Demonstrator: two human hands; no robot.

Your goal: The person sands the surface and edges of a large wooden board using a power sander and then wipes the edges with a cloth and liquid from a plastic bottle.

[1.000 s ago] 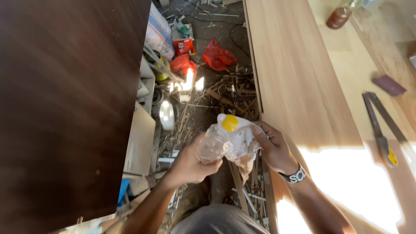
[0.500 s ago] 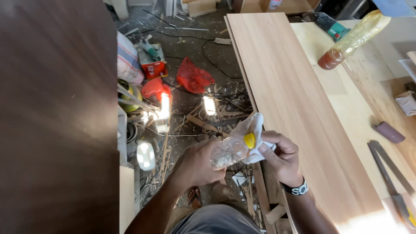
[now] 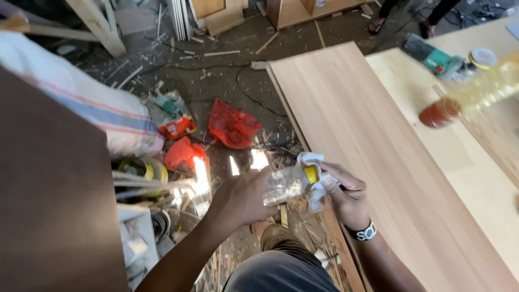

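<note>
Both hands hold a small clear plastic bag (image 3: 292,183) with a yellow patch and what look like small metal parts inside. My left hand (image 3: 246,197) grips the bag's left end from below. My right hand (image 3: 346,197), with a dark wristband, pinches the white crumpled right end. The bag hangs over the floor beside the left edge of a long light wooden board (image 3: 373,162).
A dark brown panel (image 3: 54,216) fills the lower left. Red plastic bags (image 3: 232,127), a white sack (image 3: 92,108), wood scraps and cables litter the floor. A plastic bottle of yellow liquid (image 3: 476,94) and a green power tool (image 3: 438,57) lie on the right bench.
The view has tilted up and forward, showing more floor and the far end of the board. The hands keep hold of the bag, its yellow patch now near my right fingers.
</note>
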